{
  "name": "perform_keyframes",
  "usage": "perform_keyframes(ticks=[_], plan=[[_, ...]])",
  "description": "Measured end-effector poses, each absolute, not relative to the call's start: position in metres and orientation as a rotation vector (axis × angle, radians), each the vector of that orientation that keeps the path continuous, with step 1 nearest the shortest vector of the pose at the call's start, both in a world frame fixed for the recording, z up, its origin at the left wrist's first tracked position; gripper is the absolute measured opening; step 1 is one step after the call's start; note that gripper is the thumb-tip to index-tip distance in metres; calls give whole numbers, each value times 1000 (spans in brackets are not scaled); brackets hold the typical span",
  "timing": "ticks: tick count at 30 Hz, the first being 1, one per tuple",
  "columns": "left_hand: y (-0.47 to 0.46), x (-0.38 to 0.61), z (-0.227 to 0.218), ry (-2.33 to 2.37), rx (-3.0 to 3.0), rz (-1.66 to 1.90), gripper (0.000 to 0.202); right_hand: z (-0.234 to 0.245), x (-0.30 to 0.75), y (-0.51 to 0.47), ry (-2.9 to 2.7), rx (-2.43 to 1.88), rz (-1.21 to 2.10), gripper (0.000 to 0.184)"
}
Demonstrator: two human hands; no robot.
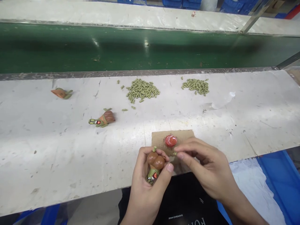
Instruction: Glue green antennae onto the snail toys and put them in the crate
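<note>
My left hand (146, 187) is shut on a small painted snail-like toy (156, 163), which has a brown lobed shell, a green body and a green peg sticking up at its top. My right hand (206, 165) pinches a small green stick-shaped piece (174, 153) between its fingertips, close to the toy. Just beyond my hands, a piece of brown cardboard (164, 139) lies on the white bench, bearing a glossy red blob (170, 141). My right fingers partly cover the cardboard's near edge.
Two similar toys (102, 118) (61, 93) lie on the scuffed white bench (58, 150) to the left. Two heaps of green pieces (142, 90) (195, 86) sit beyond my hands. Behind them runs a green conveyor belt (117, 47). Blue crates (283, 184) stand at lower right.
</note>
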State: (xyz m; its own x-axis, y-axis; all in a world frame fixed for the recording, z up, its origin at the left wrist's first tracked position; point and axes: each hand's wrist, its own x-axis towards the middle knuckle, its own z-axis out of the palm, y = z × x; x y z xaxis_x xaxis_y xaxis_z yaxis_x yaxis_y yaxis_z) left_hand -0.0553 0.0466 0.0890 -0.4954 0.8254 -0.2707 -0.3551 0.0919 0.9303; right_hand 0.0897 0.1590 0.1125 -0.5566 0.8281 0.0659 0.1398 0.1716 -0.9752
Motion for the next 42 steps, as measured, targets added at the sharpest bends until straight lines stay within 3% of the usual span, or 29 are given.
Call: perform_keyframes(ticks=[12, 23, 27, 33, 42], plan=[[35, -69, 85, 1359, 537, 1468, 24, 116, 79, 182, -2292, -838, 952, 19], [39, -67, 89, 1371, 574, 1478, 20, 117, 83, 179, -2309, -855, 942, 19], [41, -67, 89, 1349, 539, 1485, 17, 119, 84, 173, -2175, -905, 1047, 17], [46, -67, 93, 1249, 579, 1519, 15, 119, 85, 160, -1732, -938, 1542, 12], [47, -67, 93, 1244, 597, 1505, 18, 110, 90, 154, -1698, -944, 1612, 9]])
